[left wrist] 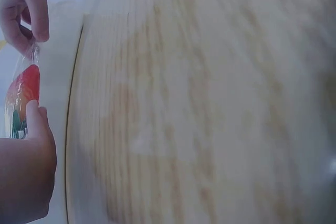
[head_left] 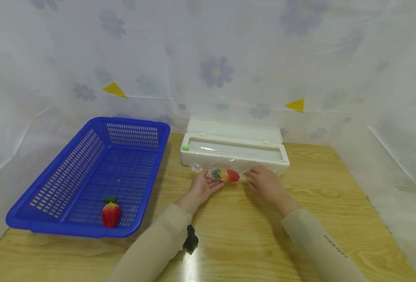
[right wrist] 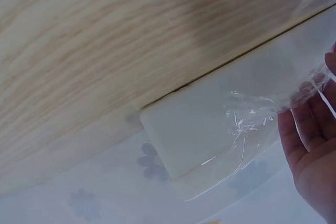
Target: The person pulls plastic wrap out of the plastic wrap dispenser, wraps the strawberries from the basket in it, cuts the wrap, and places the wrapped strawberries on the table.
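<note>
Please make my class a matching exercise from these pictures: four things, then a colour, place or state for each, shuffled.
Things
1. Basket
2. Lidded box
3. Yellow triangles
4. Strawberry outside the basket

Descriptions
A. On the flowered sheet
B. In clear film
C. Blue, with slotted sides
D. White, lid open

Pairs: 1-C, 2-D, 3-A, 4-B

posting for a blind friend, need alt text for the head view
A person's left hand touches a strawberry wrapped in clear film; the right hand pinches the film before an open white box. To the left, a blue basket holds another strawberry.
</note>
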Tool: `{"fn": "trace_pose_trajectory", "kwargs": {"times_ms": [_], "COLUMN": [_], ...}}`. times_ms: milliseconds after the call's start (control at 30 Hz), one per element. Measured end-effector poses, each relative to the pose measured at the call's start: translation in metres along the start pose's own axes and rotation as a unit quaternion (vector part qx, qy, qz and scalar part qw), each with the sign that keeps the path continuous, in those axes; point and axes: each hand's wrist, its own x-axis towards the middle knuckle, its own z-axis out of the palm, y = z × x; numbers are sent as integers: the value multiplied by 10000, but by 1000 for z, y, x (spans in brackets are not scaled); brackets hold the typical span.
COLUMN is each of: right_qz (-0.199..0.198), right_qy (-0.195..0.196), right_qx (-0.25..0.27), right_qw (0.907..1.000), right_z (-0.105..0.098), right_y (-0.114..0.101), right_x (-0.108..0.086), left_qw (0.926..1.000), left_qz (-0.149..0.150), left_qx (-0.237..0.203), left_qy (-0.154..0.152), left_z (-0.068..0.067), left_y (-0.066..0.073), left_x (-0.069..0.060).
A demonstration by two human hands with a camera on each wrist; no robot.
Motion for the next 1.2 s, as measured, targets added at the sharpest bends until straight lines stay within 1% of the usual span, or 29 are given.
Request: {"fn": "trace_pose_trajectory", "kwargs": {"times_ms": [133, 200, 267, 300, 333, 400, 467, 533, 567, 700, 767, 800, 833, 900, 967, 1033, 1067, 1133, 1200], "right_qz": [232, 449, 599, 605, 564, 305, -13, -218, -263, -159, -119, -111, -110, -131, -132, -108, -91, -64, -29], "right_qy": [-308, -469, -493, -444, -392, -202, -7, 138, 199, 290, 264, 243, 218, 171, 105, 6, -31, -89, -157], "right_qx": [-62, -37, 4, 41, 57, 43, -26, -115, -149, -160, -155, -153, -161, -175, -197, -217, -215, -199, -136], "right_qw": [9992, 9979, 9970, 9972, 9976, 9993, 10000, 9996, 9993, 9993, 9995, 9995, 9996, 9996, 9997, 9997, 9997, 9997, 9998], "right_z": [-3, -5, -7, -7, -7, -5, -2, 1, 3, 7, 9, 9, 9, 10, 10, 9, 9, 8, 8], "right_y": [-3, -6, -10, -12, -14, -17, -19, -21, -22, -24, -24, -24, -24, -23, -23, -23, -24, -24, -24], "right_x": [1, 2, 4, 6, 8, 11, 14, 15, 16, 16, 16, 16, 17, 17, 18, 19, 19, 20, 21], "left_qw": [10000, 10000, 10000, 10000, 9997, 9996, 9996, 9997, 9999, 9998, 9994, 9991, 9984, 9955, 9898, 9824, 9790, 9732, 9700], "left_qz": [-42, -36, -7, 6, 72, 103, 112, 98, 46, -5, 82, 160, 252, 575, 893, 1138, 1235, 1321, 1363], "left_qx": [-45, -18, 11, 36, -12, 4, 41, 62, 150, 206, 315, 352, 348, 352, 309, 283, 293, 306, 308], "left_qy": [-3, -14, -37, -54, -233, -270, -259, -225, -49, 26, 101, 198, 371, 668, 1065, 1455, 1594, 1859, 1988], "left_z": [0, -2, -6, -8, -17, -20, -20, -18, -10, -6, -6, -7, -6, -8, -9, -11, -12, -13, -15], "left_y": [0, -1, -3, -4, -9, -11, -11, -9, -3, 0, 1, 1, 2, 3, 6, 9, 11, 12, 12], "left_x": [0, 2, 8, 10, 20, 23, 22, 18, 9, 2, 2, 2, 2, 5, 7, 8, 9, 9, 9]}}
